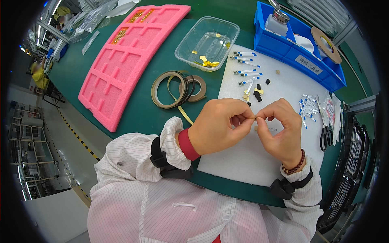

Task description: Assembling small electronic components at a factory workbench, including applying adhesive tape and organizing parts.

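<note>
My left hand (221, 124) and my right hand (280, 130) meet above a white mat (231, 164). Thumb and forefinger of each are pinched together, tip to tip; whatever is between them is tiny and mostly covered. Under my right fingers, a small pale piece with print (270, 130) partly shows on the mat. Just beyond the hands lie black square pads (257, 95) and cream-coloured pieces (246, 97). Farther off, several short flex cables (248, 62) with blue ends are laid out in a loose column.
Left of the mat are tape rolls (155, 90), a clear plastic tub (181, 52) with yellow scraps, and a pink foam tray (106, 73). A blue bin (285, 50) holds a dispenser bottle (276, 25). Black-handled scissors (324, 137) lie right, beside more flex cables (308, 106).
</note>
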Action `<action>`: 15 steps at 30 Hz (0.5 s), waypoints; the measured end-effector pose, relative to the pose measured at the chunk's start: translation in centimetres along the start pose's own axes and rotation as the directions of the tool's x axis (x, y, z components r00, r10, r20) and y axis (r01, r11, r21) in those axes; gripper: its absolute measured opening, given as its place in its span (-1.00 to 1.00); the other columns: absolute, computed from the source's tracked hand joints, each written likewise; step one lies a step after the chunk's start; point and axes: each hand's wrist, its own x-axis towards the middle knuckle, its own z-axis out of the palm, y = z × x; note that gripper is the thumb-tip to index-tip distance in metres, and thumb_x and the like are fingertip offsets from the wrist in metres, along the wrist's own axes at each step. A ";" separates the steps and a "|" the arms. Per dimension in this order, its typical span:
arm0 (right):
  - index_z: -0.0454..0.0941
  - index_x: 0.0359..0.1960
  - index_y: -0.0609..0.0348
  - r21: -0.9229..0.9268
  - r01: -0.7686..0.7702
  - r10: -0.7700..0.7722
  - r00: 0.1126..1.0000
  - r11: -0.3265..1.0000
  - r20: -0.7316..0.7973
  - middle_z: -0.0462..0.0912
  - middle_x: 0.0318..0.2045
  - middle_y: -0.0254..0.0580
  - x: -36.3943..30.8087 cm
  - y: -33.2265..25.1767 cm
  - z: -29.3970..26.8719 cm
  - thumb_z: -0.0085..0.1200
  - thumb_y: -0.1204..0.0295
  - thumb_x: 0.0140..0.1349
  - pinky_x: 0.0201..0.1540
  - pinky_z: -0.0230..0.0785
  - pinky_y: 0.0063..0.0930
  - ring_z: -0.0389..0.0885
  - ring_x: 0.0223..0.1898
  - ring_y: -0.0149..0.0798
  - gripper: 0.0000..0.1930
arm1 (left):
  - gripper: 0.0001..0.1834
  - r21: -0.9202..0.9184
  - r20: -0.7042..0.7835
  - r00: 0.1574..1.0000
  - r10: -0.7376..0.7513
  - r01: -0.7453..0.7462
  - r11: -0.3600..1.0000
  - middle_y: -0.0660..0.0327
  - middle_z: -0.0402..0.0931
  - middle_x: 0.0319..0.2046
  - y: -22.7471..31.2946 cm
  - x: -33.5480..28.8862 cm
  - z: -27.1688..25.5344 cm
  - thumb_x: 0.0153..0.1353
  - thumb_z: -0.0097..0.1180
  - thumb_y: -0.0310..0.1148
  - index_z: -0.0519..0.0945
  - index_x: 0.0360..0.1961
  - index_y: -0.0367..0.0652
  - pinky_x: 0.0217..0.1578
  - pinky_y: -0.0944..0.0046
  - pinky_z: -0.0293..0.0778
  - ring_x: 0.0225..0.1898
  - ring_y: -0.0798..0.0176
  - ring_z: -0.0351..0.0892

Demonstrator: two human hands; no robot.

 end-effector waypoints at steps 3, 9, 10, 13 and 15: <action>0.65 -0.43 0.18 0.007 0.009 -0.009 1.000 1.000 0.007 0.66 -0.49 -0.25 0.1 -0.1 -0.1 0.28 0.62 -0.01 -0.34 0.38 -0.45 0.55 -0.42 -0.27 -0.90 | -0.94 -0.003 0.000 1.000 -0.008 0.008 1.000 0.20 0.68 -0.47 0.1 0.0 -0.1 0.17 0.33 -0.56 0.72 -0.31 -0.30 -0.39 0.38 0.51 -0.47 0.38 0.60; 0.65 -0.43 0.18 -0.020 0.020 -0.019 1.000 1.000 0.009 0.66 -0.50 -0.25 0.0 0.0 0.0 0.28 0.62 -0.01 -0.34 0.38 -0.45 0.55 -0.42 -0.26 -0.89 | -0.93 0.006 0.009 1.000 0.014 -0.014 1.000 0.20 0.68 -0.47 -0.1 0.0 0.0 0.16 0.34 -0.56 0.72 -0.32 -0.30 -0.40 0.39 0.51 -0.47 0.39 0.59; 0.65 -0.43 0.18 -0.020 0.019 -0.019 1.000 1.000 0.009 0.66 -0.50 -0.25 0.0 -0.1 0.0 0.28 0.62 -0.01 -0.34 0.38 -0.45 0.55 -0.42 -0.26 -0.89 | -0.93 0.006 0.008 1.000 0.014 -0.014 1.000 0.20 0.68 -0.47 0.0 0.0 0.0 0.16 0.34 -0.56 0.72 -0.32 -0.30 -0.40 0.39 0.51 -0.47 0.39 0.59; 0.65 -0.43 0.18 -0.013 0.010 -0.010 1.000 1.000 0.012 0.65 -0.49 -0.25 0.1 -0.1 0.0 0.28 0.62 -0.01 -0.34 0.38 -0.44 0.55 -0.41 -0.25 -0.89 | -0.94 0.012 0.002 1.000 0.006 -0.006 1.000 0.20 0.68 -0.47 0.1 0.0 -0.1 0.16 0.34 -0.56 0.72 -0.32 -0.30 -0.40 0.39 0.51 -0.48 0.39 0.59; 0.65 -0.43 0.18 -0.006 0.014 -0.014 1.000 1.000 0.013 0.65 -0.49 -0.25 0.1 -0.1 0.0 0.28 0.62 -0.02 -0.34 0.38 -0.44 0.55 -0.41 -0.25 -0.88 | -0.94 0.004 -0.004 1.000 0.007 -0.007 1.000 0.20 0.68 -0.47 -0.1 0.0 0.0 0.16 0.34 -0.55 0.72 -0.33 -0.30 -0.41 0.40 0.50 -0.48 0.39 0.59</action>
